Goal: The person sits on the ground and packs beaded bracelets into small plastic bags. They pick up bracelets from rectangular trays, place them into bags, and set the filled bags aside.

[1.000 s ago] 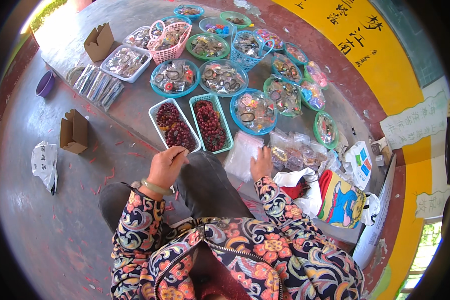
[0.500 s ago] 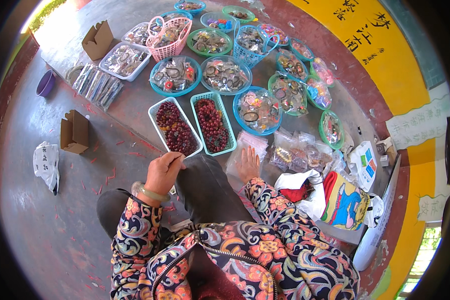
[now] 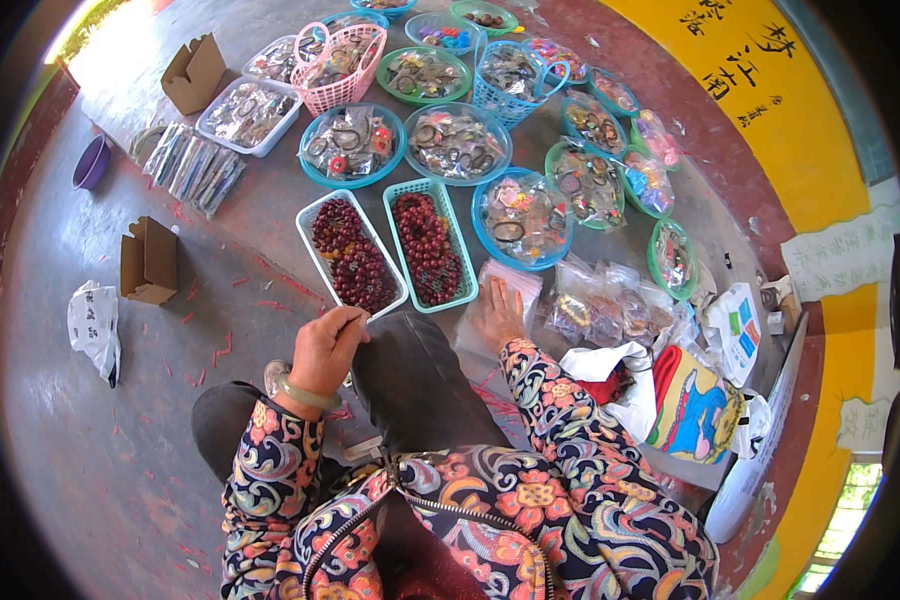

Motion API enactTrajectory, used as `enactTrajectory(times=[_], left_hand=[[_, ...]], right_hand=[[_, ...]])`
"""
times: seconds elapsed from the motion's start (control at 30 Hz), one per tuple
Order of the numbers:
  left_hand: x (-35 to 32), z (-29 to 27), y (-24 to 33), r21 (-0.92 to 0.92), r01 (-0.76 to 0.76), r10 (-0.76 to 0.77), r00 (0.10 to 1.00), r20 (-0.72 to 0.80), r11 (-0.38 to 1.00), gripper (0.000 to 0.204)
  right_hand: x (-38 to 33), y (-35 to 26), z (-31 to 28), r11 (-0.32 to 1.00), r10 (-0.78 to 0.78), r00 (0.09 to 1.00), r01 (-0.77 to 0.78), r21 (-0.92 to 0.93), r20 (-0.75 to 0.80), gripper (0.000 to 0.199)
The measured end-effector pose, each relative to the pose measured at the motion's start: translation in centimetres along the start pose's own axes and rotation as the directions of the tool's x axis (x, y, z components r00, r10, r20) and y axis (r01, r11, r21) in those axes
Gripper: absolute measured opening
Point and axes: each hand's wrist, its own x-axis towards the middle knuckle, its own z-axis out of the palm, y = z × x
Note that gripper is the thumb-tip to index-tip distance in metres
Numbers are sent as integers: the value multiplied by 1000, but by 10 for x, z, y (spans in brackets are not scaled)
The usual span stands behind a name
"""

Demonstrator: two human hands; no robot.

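My left hand (image 3: pixel 327 350) is raised over my left knee, thumb and fingertips pinched together. Whatever may be between them is too small to make out. A greenish bangle circles that wrist. Palm down, my right hand (image 3: pixel 500 320) lies with fingers extended on a stack of clear plastic bags (image 3: pixel 526 284) beside my other knee. Just beyond my knees stand a white basket (image 3: pixel 316 264) and a pale green basket (image 3: pixel 452 302), both filled with dark red bead bracelets (image 3: pixel 362 276). Right of the bag stack are more clear bags (image 3: pixel 598 312) holding bead bracelets.
Round basins (image 3: pixel 310 172) of bagged trinkets spread ahead and right. A pink handled basket (image 3: pixel 342 98) and a blue one (image 3: pixel 500 112) stand among them. Cardboard boxes (image 3: pixel 150 262) and a white plastic bag (image 3: pixel 94 325) are left; a colourful cloth bag (image 3: pixel 698 405) is right.
My right hand has slid slightly forward on the bag stack, its fingers drawn closer together. My left hand keeps its pinch in nearly the same place. The view has shifted a little.
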Motion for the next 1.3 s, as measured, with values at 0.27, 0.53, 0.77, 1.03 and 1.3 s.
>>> enactTrajectory(times=[0.27, 0.53, 0.77, 1.03, 1.3], left_hand=[[2, 1, 1, -47, 32, -33, 999, -13, 998, 12], [8, 12, -6, -48, 94, -96, 994, -42, 994, 10], [8, 15, -17, -5, 109, -109, 992, -63, 994, 11], [5, 15, -16, 48, 59, -54, 993, -102, 997, 10], [1, 15, -26, 92, 6, 5, 992, -127, 996, 11]], right_hand=[[10, 11, 1, 998, -50, 996, 52, -21, 74, 69], [9, 14, 7, 994, -62, 998, 64, -87, 30, 65], [7, 13, 3, 996, -79, 997, 78, -43, -14, 64], [7, 16, 6, 992, -73, 997, 75, -99, 27, 64], [10, 30, -7, 990, -78, 990, 63, 127, 121, 61]])
